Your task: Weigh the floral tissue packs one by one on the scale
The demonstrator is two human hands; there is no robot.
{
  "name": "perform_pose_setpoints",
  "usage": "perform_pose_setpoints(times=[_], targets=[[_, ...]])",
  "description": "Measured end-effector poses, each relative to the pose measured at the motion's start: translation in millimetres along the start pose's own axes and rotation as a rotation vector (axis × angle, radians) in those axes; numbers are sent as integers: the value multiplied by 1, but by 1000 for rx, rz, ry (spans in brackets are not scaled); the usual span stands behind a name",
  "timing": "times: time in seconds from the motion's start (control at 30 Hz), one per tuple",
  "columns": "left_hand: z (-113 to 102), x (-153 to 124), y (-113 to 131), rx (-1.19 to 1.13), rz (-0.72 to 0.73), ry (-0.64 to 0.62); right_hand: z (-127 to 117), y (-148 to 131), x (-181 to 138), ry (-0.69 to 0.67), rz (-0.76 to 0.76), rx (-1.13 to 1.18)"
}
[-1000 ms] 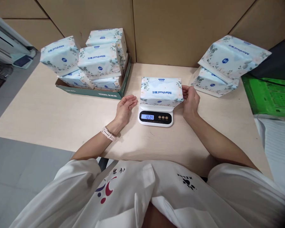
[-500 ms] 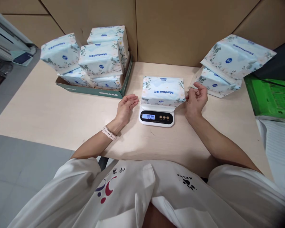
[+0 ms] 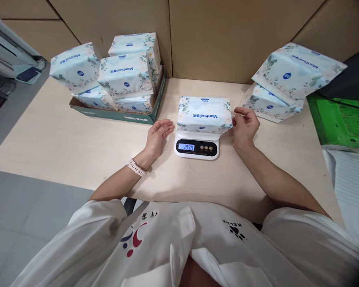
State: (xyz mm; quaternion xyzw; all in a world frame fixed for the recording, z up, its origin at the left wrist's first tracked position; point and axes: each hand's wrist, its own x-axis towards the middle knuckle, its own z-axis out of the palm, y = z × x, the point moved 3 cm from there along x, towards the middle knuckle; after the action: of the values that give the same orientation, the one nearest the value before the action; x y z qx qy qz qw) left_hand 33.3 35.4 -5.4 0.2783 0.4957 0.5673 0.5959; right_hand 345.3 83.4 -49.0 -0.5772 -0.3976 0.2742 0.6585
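A tissue pack with a floral print lies on a small white kitchen scale, whose lit display reads 1034. My right hand is at the pack's right end, its fingers curled and its thumb and fingertips pinched on the pack's end seam. My left hand rests on its side on the table just left of the scale, fingers loosely spread, holding nothing and not touching the pack. A pale watch band sits on my left wrist.
A green cardboard tray holding several stacked tissue packs stands at the back left. Two more tissue packs are piled at the back right. A green crate sits off the table's right edge. Cardboard walls close the back.
My right hand lay flat against the pack's right end, drew back with curled fingers, and has now come back to pinch the seam. The left hand, pack and scale reading are unchanged.
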Motion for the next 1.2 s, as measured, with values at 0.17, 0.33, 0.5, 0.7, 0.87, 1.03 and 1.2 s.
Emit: perform_pose_setpoints(times=[0.17, 0.33, 0.5, 0.7, 0.87, 1.03, 1.2], targets=[[0, 0, 0, -9, -1, 2, 0, -4, -1, -2, -1, 10], [0, 0, 0, -14, 1, 5, 1, -8, -3, -9, -3, 42], [0, 0, -1, -17, 3, -5, 1, -9, -3, 3, 0, 47], [0, 0, -1, -24, 3, -9, 0, -7, -1, -5, -24, 31], [1, 1, -1, -23, -6, 0, 2, -19, -9, -36, -148, -11], [-1, 1, -3, -10, 40, -33, 0, -43, -27, -40, -369, -29], [-1, -4, -6, 101, 185, -97, -1, -50, -36, -50, -533, -74]])
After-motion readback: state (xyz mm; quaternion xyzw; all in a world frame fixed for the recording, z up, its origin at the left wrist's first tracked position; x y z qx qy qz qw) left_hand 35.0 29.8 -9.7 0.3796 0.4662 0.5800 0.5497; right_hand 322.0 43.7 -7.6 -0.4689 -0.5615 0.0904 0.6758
